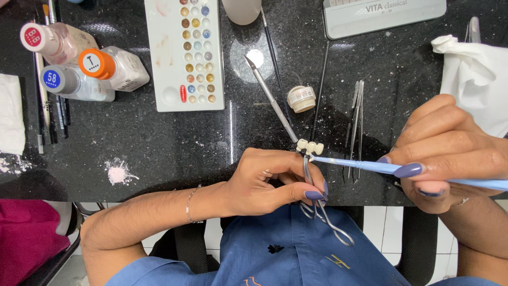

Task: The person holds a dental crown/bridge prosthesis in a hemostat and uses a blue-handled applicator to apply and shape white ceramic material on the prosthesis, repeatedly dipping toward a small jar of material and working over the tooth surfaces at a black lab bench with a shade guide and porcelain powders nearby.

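Note:
My left hand (275, 182) grips metal forceps (323, 214) whose jaws hold a small row of cream tooth-shaped crowns (310, 146) just above my fingers. My right hand (450, 151) pinches a light blue brush (365, 165) that lies nearly level, its tip touching the crowns from the right. Both hands hover at the near edge of a black speckled countertop (159, 143). My forearms come in from the bottom of the head view, over a blue garment.
A white palette (169, 79) with wells of coloured paste lies at the back. Three capped bottles (84, 66) lie at the left. A metal spatula (270, 98), a small jar (301, 98), tweezers (357, 122), white tissue (476, 74) and a grey tray (381, 16) surround the hands.

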Demonstrator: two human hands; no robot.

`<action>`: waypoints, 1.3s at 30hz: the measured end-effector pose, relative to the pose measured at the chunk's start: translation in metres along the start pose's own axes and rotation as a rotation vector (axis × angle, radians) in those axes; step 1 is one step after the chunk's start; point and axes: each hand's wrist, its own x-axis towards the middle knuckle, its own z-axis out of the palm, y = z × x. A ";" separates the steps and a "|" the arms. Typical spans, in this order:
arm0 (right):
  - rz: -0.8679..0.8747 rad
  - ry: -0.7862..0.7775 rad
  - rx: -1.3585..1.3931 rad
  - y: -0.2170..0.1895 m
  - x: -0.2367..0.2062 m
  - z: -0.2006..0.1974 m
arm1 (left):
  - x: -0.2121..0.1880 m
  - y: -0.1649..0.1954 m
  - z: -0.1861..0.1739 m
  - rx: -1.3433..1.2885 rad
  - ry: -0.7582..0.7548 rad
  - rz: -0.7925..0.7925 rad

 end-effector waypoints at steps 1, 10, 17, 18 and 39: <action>0.003 0.003 0.000 -0.009 -0.002 0.001 | 0.000 0.002 0.001 0.012 0.002 -0.002; 0.025 -0.043 -0.013 -0.014 -0.003 -0.003 | -0.009 -0.005 0.013 0.005 0.005 0.001; -0.018 -0.038 -0.001 -0.044 -0.027 0.010 | -0.049 -0.014 0.041 0.011 0.013 0.008; -0.018 -0.013 0.000 -0.044 -0.027 0.011 | -0.052 -0.015 0.041 0.006 0.011 0.010; -0.048 0.530 -0.105 -0.030 -0.070 0.028 | -0.062 0.011 0.050 0.079 0.128 0.083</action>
